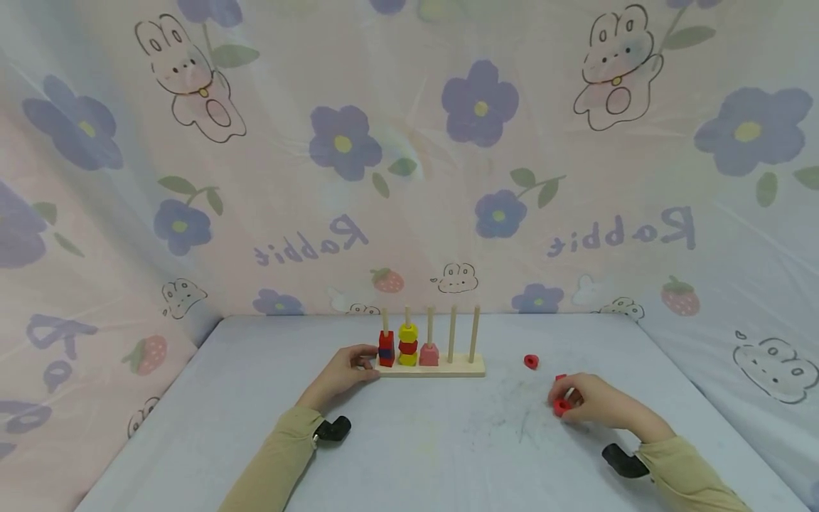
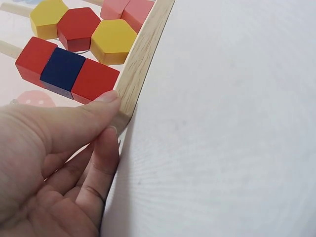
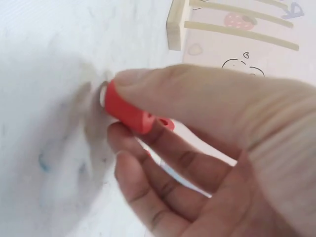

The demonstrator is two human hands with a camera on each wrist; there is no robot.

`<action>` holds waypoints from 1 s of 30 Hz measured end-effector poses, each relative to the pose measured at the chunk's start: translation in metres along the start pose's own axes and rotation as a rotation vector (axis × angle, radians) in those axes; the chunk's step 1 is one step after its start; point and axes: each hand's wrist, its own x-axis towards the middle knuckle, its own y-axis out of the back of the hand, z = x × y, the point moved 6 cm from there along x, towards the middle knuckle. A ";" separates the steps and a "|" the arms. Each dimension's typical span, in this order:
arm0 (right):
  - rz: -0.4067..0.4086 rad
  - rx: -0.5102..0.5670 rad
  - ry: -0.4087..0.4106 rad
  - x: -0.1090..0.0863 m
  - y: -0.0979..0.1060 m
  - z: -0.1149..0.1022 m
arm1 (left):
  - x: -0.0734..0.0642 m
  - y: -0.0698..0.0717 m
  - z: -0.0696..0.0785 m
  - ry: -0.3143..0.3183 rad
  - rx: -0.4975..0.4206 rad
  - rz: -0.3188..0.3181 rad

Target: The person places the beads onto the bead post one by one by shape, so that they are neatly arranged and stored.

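Observation:
My left hand point(image 1: 340, 371) pinches the left end of a wooden peg stand point(image 1: 441, 371), thumb by the lowest red block. On the leftmost peg sit two red cubes with a dark blue cube point(image 2: 63, 71) between them. Beside them, yellow hexagonal blocks point(image 2: 114, 40) sandwich a red hexagonal block point(image 2: 77, 27). Pink blocks point(image 1: 429, 355) fill the bottom of the third peg. Over at the right, my right hand point(image 1: 601, 404) pinches a small red block with a hole point(image 3: 126, 109) between thumb and fingers, close to the tabletop.
Another red block with a hole point(image 1: 531, 362) lies right of the stand. One more red piece point(image 1: 560, 377) shows just behind my right hand, partly hidden. The white tabletop point(image 1: 409, 441) has grey smudges. A printed cloth point(image 1: 409, 178) hangs behind and at both sides.

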 end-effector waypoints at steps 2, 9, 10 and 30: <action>0.017 0.001 0.003 0.002 0.001 -0.001 | 0.000 0.000 0.000 -0.004 0.006 -0.002; 0.117 0.012 0.097 0.010 0.011 -0.018 | 0.001 0.001 0.000 -0.016 -0.009 -0.006; 0.133 0.020 0.110 0.011 0.013 -0.021 | 0.001 0.001 0.000 -0.016 -0.011 -0.007; 0.403 0.178 0.217 0.056 0.040 -0.105 | 0.000 -0.001 0.000 -0.024 -0.017 -0.011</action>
